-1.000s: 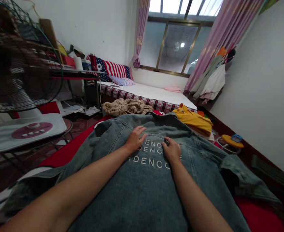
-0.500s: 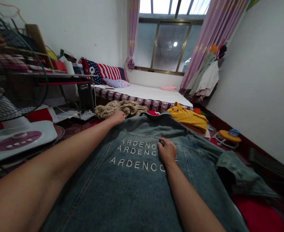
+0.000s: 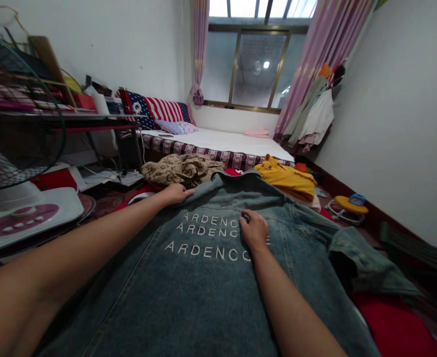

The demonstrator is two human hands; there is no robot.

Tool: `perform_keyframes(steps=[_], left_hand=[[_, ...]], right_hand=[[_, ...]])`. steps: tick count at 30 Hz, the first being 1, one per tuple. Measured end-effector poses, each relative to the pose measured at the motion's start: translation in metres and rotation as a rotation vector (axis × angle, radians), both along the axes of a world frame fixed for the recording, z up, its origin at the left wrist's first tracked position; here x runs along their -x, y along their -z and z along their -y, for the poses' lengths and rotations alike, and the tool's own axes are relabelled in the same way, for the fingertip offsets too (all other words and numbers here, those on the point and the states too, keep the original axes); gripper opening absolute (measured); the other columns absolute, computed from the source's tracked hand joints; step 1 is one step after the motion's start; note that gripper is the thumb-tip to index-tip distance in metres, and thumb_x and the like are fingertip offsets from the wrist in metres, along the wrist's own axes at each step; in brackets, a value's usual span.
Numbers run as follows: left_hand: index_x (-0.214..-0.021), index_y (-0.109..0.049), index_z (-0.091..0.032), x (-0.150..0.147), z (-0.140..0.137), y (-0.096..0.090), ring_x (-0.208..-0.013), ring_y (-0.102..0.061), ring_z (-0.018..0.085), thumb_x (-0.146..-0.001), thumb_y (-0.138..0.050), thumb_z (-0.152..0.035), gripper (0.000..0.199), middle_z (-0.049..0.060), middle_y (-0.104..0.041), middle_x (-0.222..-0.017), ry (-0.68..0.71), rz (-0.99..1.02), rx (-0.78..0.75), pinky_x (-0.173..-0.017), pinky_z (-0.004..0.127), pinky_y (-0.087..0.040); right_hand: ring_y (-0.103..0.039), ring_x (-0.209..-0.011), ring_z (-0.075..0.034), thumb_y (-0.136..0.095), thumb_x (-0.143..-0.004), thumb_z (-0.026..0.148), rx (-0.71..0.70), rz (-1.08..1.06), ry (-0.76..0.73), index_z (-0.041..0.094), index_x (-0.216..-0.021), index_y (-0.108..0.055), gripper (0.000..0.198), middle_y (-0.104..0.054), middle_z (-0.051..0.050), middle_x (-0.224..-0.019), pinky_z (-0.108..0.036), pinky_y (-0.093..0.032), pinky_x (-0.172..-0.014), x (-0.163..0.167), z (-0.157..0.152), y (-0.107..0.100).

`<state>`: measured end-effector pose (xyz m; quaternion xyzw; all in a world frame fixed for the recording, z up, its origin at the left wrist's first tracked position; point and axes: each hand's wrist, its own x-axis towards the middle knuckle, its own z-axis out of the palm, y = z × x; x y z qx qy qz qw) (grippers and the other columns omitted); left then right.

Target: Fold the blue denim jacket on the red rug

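A blue denim jacket lies back side up in front of me, with rows of white embroidered letters across it. At its left shoulder, my left hand is closed on the cloth, thumb pointing right. My right hand rests on the upper back over the ends of the letter rows, its fingers curled in against the denim. The thumb and forefinger are bent close together there, and the other fingertips are hidden. The right sleeve spreads out to the right, its cuff over red cloth.
Beyond the collar lie a brown patterned cloth and a folded yellow garment. A fan base stands close on the left, below a cluttered desk. Further back is a bed; a yellow stool is at the right.
My left hand has shifted slightly down and left, and the jacket's left shoulder edge has moved with it. My right hand keeps its place on the jacket. The view has turned slightly.
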<state>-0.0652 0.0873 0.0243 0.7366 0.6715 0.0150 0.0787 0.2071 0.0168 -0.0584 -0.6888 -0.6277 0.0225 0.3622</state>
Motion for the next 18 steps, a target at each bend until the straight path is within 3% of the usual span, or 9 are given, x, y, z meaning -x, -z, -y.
perform_keyframes(steps=[4,10,15,18], left_hand=[[-0.115,-0.067,-0.023,0.007,0.012,-0.002,-0.111,-0.060,0.028,-0.083,-0.053,-0.055,0.047,0.009,-0.066,-0.122,0.059,-0.077,-0.055,-0.086,0.030,-0.047],[-0.111,-0.063,-0.022,0.008,0.040,0.009,-0.098,-0.065,0.027,-0.083,-0.059,-0.046,0.037,0.009,-0.070,-0.106,0.239,-0.097,-0.096,-0.080,0.031,-0.047],[-0.117,-0.058,-0.021,0.005,0.049,0.016,-0.094,-0.066,0.030,-0.077,-0.069,-0.043,0.047,0.009,-0.071,-0.099,0.178,-0.077,-0.118,-0.078,0.034,-0.047],[-0.106,-0.065,-0.022,0.004,0.046,0.012,-0.097,-0.065,0.030,-0.074,-0.071,-0.042,0.039,0.009,-0.070,-0.103,0.156,-0.081,-0.101,-0.078,0.033,-0.048]], right_hand=[[-0.062,-0.107,-0.024,-0.058,-0.083,0.021,0.010,0.003,0.007,0.019,-0.105,-0.072,0.027,-0.072,-0.005,-0.113,-0.036,-0.038,-0.101,0.000,0.000,0.000],[-0.061,-0.107,-0.024,-0.057,-0.082,0.022,-0.014,-0.002,0.000,0.019,-0.103,-0.072,0.027,-0.071,-0.006,-0.112,-0.036,-0.038,-0.100,0.000,-0.001,0.001],[-0.061,-0.107,-0.024,-0.056,-0.081,0.022,-0.014,-0.016,-0.002,0.020,-0.103,-0.072,0.027,-0.072,-0.005,-0.111,-0.037,-0.037,-0.101,-0.001,-0.001,0.003],[-0.061,-0.108,-0.024,-0.056,-0.081,0.023,-0.010,-0.023,-0.005,0.020,-0.103,-0.072,0.027,-0.071,-0.005,-0.113,-0.037,-0.038,-0.101,-0.001,-0.001,0.003]])
